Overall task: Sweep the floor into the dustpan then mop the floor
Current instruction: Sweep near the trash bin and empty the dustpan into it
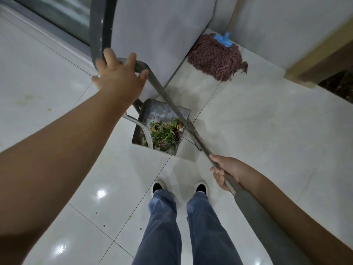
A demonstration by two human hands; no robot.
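Note:
A metal dustpan (152, 109) stands on the white tiled floor by a grey wall corner, holding green leaves and scraps (164, 134). Its tall loop handle (152, 77) rises to my left hand (119, 77), which lies over the top bar with fingers spread, not curled round it. My right hand (225, 173) grips a thin grey broom pole (202, 150) that slants up toward the dustpan's right edge; a wider grey part runs along my forearm. A maroon string mop head (215, 58) with a blue clamp rests on the floor against the wall behind.
My two feet in dark shoes (179, 188) stand just behind the dustpan. A grey curved post (99, 25) and a glass door lie at the upper left. A wooden frame (315, 64) is at the right. A few dark specks (104, 225) dot the glossy tiles.

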